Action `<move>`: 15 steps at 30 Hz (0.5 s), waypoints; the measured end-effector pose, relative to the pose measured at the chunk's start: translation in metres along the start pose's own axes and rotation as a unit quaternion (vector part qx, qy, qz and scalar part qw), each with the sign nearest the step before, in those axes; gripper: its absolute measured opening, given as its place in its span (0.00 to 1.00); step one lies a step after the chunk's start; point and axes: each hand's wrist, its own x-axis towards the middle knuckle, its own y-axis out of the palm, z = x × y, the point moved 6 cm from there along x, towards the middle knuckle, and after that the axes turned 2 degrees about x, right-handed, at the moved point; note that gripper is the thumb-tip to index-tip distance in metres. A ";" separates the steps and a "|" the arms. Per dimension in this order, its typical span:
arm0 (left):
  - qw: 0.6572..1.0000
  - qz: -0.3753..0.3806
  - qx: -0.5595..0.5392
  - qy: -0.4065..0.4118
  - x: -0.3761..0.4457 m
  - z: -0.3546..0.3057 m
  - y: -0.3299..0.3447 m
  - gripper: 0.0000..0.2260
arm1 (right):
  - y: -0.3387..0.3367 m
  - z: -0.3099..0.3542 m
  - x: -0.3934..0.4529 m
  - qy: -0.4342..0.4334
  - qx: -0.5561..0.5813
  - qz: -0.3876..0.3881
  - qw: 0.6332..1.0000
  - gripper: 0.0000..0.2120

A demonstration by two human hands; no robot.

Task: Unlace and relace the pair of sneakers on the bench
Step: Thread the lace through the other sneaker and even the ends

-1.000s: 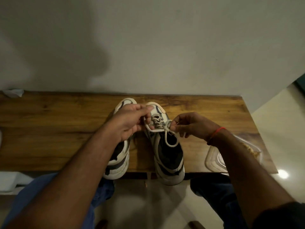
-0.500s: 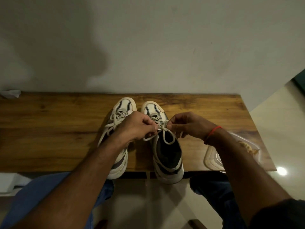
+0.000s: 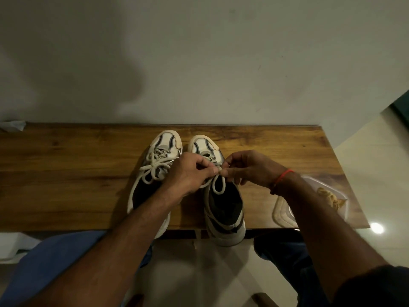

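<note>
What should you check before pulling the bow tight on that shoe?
1. Left hand pinching the lace: ok.
2. Right hand pinching the lace: ok.
3. Loop formed over the right shoe: ok.
4. Second loop formed: cannot tell, fingers hide it.
5. Left shoe already tied in a bow: ok.
6. Both shoes fully on the bench: not ok, heels overhang the near edge.

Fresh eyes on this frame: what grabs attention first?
Two white-and-black sneakers stand side by side mid-bench, toes toward the wall. Both hands, left hand and right hand, pinch the right sneaker's white lace over its tongue; the left sneaker already shows a bow. A clear plastic container sits at the wooden bench's right end.
</note>
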 end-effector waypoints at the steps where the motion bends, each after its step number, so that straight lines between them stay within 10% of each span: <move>1: 1.000 -0.009 0.006 0.011 0.001 -0.001 0.000 0.04 | 0.000 -0.001 0.001 0.000 0.003 -0.001 1.000 0.11; 15: 0.986 -0.013 0.151 0.064 0.002 -0.001 -0.011 0.13 | -0.006 -0.003 -0.005 0.016 0.061 0.006 0.998 0.03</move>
